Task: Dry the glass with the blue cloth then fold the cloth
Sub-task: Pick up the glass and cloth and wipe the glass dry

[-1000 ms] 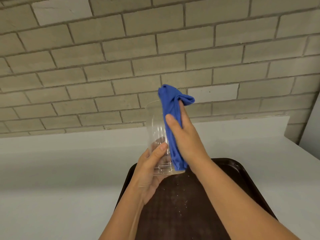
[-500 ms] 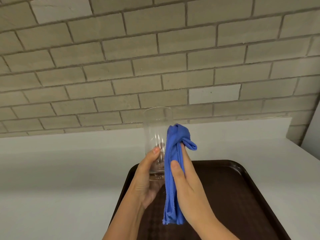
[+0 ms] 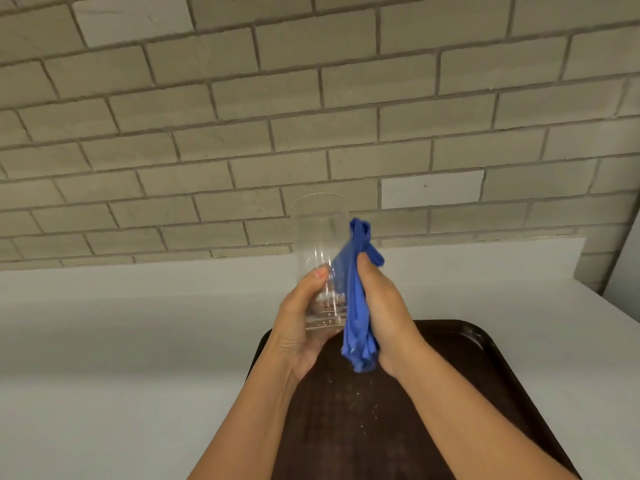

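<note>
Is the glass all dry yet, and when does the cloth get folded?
Not finished. The left hand holds the glass upright above the brown tray, and the right hand presses the bunched blue cloth against its outer side, so drying is underway. Whether the glass is dry can't be told. Folding is left: the cloth is crumpled, not folded.

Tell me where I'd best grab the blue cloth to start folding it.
Probably the loose lower end of the blue cloth, coming from below. It is bunched lengthwise in the right hand against the glass, and only that tail hangs free above the tray. The left hand holds the glass, so set that down first.
</note>
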Available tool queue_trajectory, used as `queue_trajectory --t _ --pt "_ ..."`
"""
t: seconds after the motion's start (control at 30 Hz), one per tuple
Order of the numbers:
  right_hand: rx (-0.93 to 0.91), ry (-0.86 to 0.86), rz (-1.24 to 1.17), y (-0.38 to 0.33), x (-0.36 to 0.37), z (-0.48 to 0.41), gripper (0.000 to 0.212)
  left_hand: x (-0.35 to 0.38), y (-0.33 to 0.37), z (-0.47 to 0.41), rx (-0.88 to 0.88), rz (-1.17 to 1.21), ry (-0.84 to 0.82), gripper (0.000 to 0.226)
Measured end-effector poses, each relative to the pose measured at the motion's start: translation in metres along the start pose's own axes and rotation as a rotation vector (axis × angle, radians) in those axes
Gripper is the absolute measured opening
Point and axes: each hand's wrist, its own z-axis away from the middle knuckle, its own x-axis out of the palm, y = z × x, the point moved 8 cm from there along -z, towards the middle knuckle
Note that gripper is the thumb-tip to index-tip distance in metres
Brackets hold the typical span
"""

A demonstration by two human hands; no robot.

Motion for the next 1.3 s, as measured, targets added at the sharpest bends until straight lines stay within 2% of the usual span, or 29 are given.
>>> queue_trajectory --t 0.1,0.23,0.37,0.43,0.53,0.6,0.67,0.73,0.87,0.9,1.0,1.03,1.1,1.17,1.23,1.3 --pt "-0.066 0.025 0.089 0.015 -0.001 0.027 0.02 -0.009 -0.003 -0.003 -0.006 -0.028 0.082 0.017" --pt "-0.256 0.02 0.203 0.003 0.001 0.05 0.041 -0.005 -0.012 -0.004 -0.05 -0.066 0.062 0.026" --pt "-0.455 0.027 0.453 -0.026 0.006 0.044 0.048 0.003 -0.026 0.002 -0.101 -0.067 0.011 0.033" --pt "-0.506 0.03 0.5 -0.042 0.005 0.033 0.051 0.007 -0.031 0.006 -0.104 -0.009 -0.023 0.029" --pt "-0.387 0.02 0.382 -0.047 -0.007 0.011 0.049 0.011 -0.032 0.008 -0.095 0.044 -0.058 0.028" --pt "-0.181 0.058 0.193 -0.035 -0.018 -0.001 0.042 0.009 -0.03 0.01 -0.088 0.052 -0.028 0.035" --pt "0.049 0.085 -0.05 -0.011 -0.026 0.002 0.031 0.007 -0.026 0.01 -0.04 -0.008 -0.009 0.026" --pt "0.182 0.091 -0.161 0.009 -0.023 0.015 0.031 0.005 -0.021 0.009 0.02 -0.08 0.018 0.017" --pt "0.196 -0.036 -0.321 0.032 -0.018 0.039 0.032 -0.002 -0.016 0.004 0.095 -0.212 0.12 0.016" --pt "0.202 -0.045 -0.353 0.032 -0.017 0.04 0.033 -0.002 -0.016 0.004 0.096 -0.248 0.139 0.025" --pt "0.199 0.019 -0.411 0.03 -0.021 0.036 0.035 0.0 -0.012 0.005 0.109 -0.413 0.2 0.072" --pt "0.201 0.06 -0.422 0.03 -0.022 0.035 0.037 0.001 -0.007 0.004 0.139 -0.499 0.225 0.076" --pt "0.209 0.118 -0.441 0.029 -0.025 0.034 0.044 0.002 0.004 0.005 0.204 -0.667 0.316 0.075" --pt "0.193 0.146 -0.451 0.029 -0.026 0.034 0.044 0.004 0.013 0.01 0.249 -0.735 0.412 0.067" --pt "0.151 0.176 -0.394 0.028 -0.028 0.033 0.04 0.008 0.018 0.016 0.287 -0.788 0.441 0.052" --pt "0.081 0.193 -0.298 0.022 -0.029 0.032 0.038 0.013 0.019 0.02 0.279 -0.837 0.429 0.046"
